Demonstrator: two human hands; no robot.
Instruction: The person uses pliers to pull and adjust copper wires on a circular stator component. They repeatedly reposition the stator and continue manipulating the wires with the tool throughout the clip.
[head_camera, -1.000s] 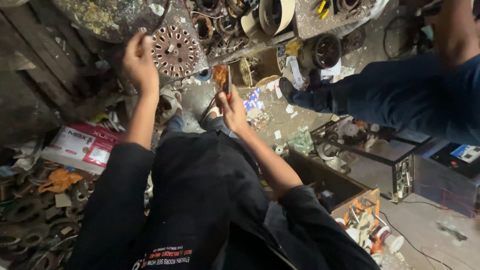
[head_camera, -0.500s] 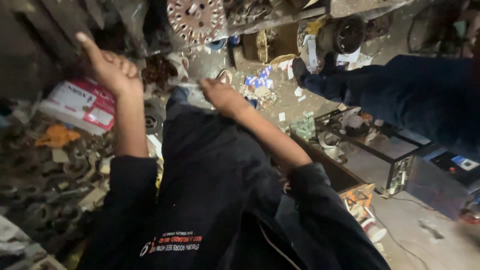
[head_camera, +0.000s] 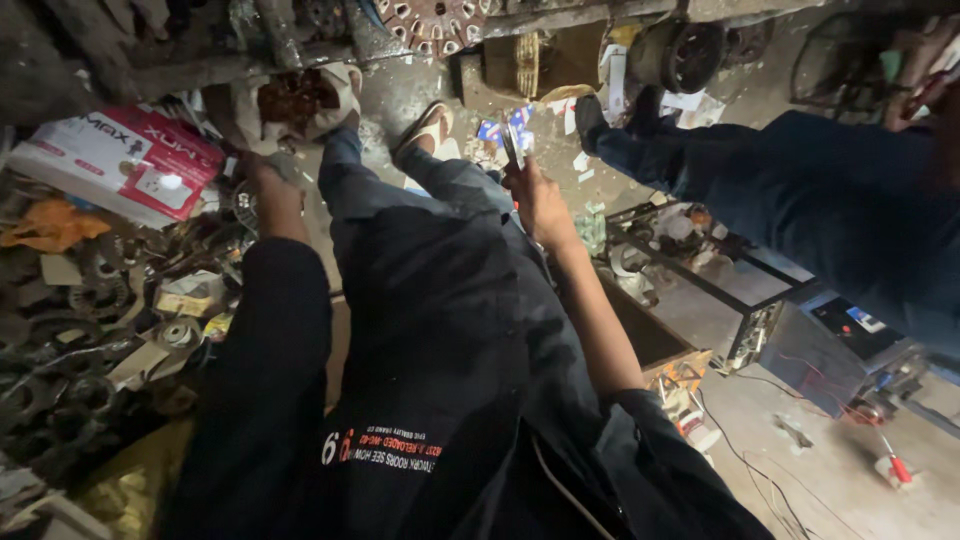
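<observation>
My right hand (head_camera: 537, 196) is raised in front of my lap, fingers closed on a small flat metal piece (head_camera: 512, 146) that sticks up from the fist. My left hand (head_camera: 262, 183) reaches down to the left into a heap of rusty metal parts (head_camera: 190, 255), its fingers hidden among them, so what it holds is unclear. I wear a dark shirt and blue jeans (head_camera: 440, 190); one foot in a sandal (head_camera: 425, 125) rests on the dirty floor.
A white and red cardboard box (head_camera: 120, 160) lies beside the scrap at the left. A round perforated rusty disc (head_camera: 435, 22) sits on a workbench edge at the top. Another person's leg in dark blue (head_camera: 800, 190) stretches across the right. A metal frame (head_camera: 700, 270) and wires lie below it.
The view has tilted down and the bench has slid upward. My left hand dropped from the bench into the scrap heap. My right hand lowered, still gripping the metal piece.
</observation>
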